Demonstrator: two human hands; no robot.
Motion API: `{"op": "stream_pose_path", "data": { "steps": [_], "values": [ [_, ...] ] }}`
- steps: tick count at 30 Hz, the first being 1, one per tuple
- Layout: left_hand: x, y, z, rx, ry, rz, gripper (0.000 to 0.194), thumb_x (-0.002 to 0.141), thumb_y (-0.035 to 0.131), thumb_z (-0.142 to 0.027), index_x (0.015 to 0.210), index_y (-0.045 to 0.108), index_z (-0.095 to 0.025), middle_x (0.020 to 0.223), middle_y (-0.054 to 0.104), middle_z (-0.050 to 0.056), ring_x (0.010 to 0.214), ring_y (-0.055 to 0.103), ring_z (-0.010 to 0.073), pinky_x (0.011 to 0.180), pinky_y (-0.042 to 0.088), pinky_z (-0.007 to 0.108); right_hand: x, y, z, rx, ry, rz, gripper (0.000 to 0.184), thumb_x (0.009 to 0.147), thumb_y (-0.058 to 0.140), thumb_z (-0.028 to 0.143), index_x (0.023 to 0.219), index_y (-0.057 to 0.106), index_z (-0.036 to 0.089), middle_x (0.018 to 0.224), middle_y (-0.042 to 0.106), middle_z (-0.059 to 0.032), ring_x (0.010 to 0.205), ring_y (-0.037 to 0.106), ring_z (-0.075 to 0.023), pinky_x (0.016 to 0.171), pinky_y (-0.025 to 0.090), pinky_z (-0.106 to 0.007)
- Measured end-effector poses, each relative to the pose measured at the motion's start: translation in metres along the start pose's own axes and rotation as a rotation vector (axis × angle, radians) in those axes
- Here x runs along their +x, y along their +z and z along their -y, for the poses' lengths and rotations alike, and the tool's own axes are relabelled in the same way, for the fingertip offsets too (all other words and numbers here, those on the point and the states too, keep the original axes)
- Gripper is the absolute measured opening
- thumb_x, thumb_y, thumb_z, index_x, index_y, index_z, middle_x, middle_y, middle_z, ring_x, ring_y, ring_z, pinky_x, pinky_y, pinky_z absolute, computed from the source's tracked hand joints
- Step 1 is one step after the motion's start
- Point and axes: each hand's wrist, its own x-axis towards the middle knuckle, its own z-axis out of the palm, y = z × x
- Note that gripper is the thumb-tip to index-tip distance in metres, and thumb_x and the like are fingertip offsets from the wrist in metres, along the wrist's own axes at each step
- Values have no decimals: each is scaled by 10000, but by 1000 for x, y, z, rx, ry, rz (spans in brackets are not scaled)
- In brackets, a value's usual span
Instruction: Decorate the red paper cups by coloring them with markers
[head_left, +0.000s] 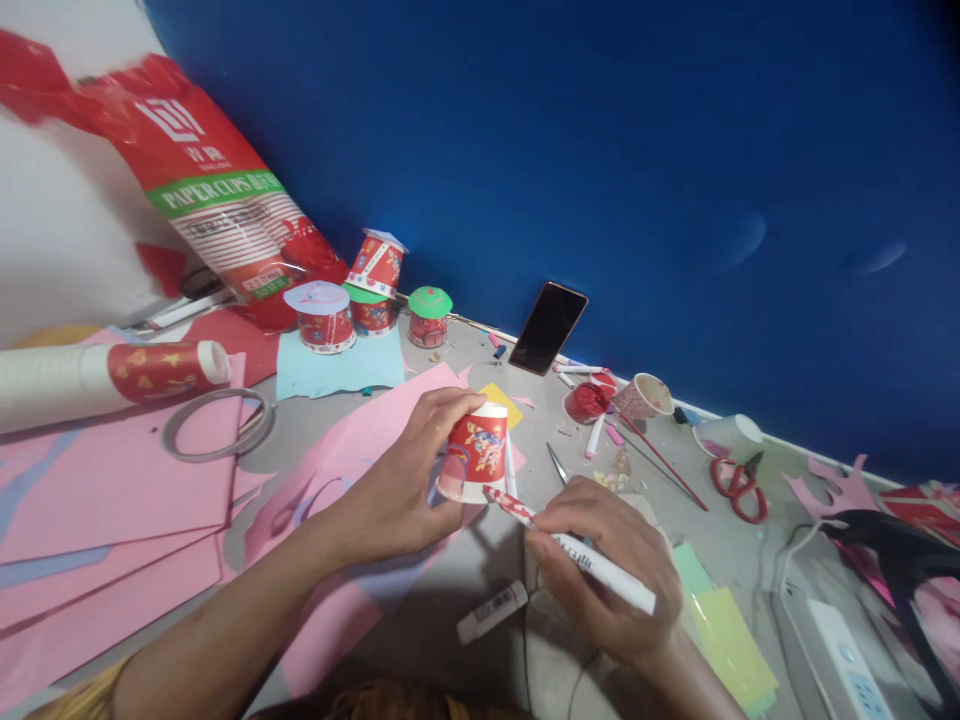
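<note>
In the middle of the view, my left hand (420,480) is closed around a red and white paper cup (487,450) with a printed pattern, turned with its wide rim down. A pink patch shows on the cup's left side. My right hand (607,560) grips a white acrylic marker (600,572). The marker's red-smeared tip end points left and meets or nearly meets the cup's lower white rim. A white glue stick or marker cap (493,610) lies on the table below the cup.
Decorated cups (328,318) with paper tops stand at the back left beside a paper cup bag (225,200). A phone (549,328) leans on the blue wall. Pink paper (112,480) covers the left; scissors (739,488), a power strip (847,650) and a black tool (892,550) lie right.
</note>
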Motion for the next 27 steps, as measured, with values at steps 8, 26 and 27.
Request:
{"op": "stream_pose_path", "data": {
  "steps": [8,26,27],
  "values": [
    [-1,-1,1,-6,11,10,895,915,745,-107,1667,327,-354,1601,480,142,1543,472,364,1309,481,606,2,-2,3,8,9,50,153,980,677,42,991,718,189,747,794,-29,610,703,-167,600,570,-300],
    [-2,0,0,-12,9,15,869,946,740,-152,1682,329,-361,1607,483,142,1543,486,368,1304,488,605,0,-4,4,14,21,18,168,981,674,39,991,721,200,733,785,-26,589,683,-163,579,543,-294],
    [-2,0,0,-13,9,14,872,945,751,-161,1682,330,-360,1608,482,141,1545,484,368,1306,486,604,0,-4,4,14,25,25,166,981,675,41,987,720,201,738,788,-27,593,687,-164,585,548,-295]
  ]
}}
